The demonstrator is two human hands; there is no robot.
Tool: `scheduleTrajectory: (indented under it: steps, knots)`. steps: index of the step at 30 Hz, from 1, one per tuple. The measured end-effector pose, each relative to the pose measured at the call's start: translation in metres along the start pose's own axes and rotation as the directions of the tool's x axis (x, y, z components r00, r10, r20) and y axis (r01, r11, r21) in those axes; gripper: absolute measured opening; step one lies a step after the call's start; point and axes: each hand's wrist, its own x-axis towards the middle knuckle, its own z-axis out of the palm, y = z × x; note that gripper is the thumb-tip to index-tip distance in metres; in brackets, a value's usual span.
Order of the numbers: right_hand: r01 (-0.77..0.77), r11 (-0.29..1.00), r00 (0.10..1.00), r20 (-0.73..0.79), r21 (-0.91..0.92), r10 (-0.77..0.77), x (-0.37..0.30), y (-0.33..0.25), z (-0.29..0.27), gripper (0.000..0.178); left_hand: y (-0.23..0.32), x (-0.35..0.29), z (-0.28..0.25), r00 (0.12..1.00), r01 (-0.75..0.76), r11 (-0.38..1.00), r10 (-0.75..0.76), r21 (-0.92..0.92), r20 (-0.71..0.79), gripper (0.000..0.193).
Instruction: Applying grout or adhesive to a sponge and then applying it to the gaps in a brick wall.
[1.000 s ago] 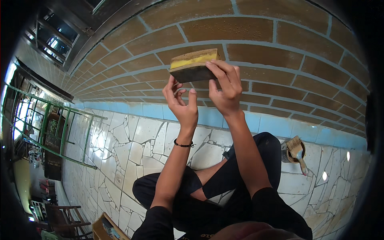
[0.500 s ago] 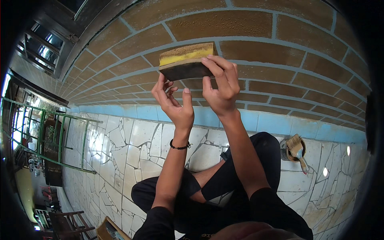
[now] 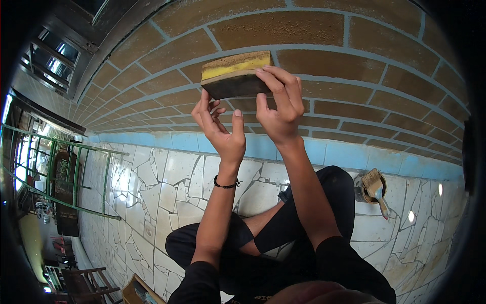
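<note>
Near: one seated person, dark-clothed legs folded on a pale stone floor. To the right, beside the knee: one flat brush, laid across a round tub. Farther: left hand, half open, thumb free, a fingertip at the lower left of the sponge block. Right hand, fingers and thumb pinching its right end. Block: yellow and brown, raised before the brick-patterned wall; contact with it, I cannot tell.
</note>
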Motion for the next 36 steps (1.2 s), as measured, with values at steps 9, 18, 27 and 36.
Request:
scheduleTrajectory:
  steps: [9,18,27,36]
  knots:
    - [-0.041,0.999,0.999,0.007,0.011,0.041,0.0,0.0,0.0,0.067,0.002,0.002,0.0,1.0,-0.014,0.999,0.012,0.044,0.028,0.084]
    - [-0.084,0.995,0.996,0.033,0.061,0.082,-0.001,0.001,-0.002,0.069,0.011,0.001,-0.001,0.995,-0.088,0.973,0.073,0.213,0.075,0.084]
    - [-0.113,0.993,0.993,0.049,0.04,0.111,-0.001,-0.002,-0.004,0.069,0.012,0.001,0.003,0.968,-0.246,0.897,0.211,0.368,0.133,0.082]
    - [-0.095,0.995,0.995,0.044,0.026,0.094,-0.002,-0.001,-0.005,0.069,0.012,-0.001,0.003,0.976,-0.209,0.922,0.175,0.326,0.132,0.083]
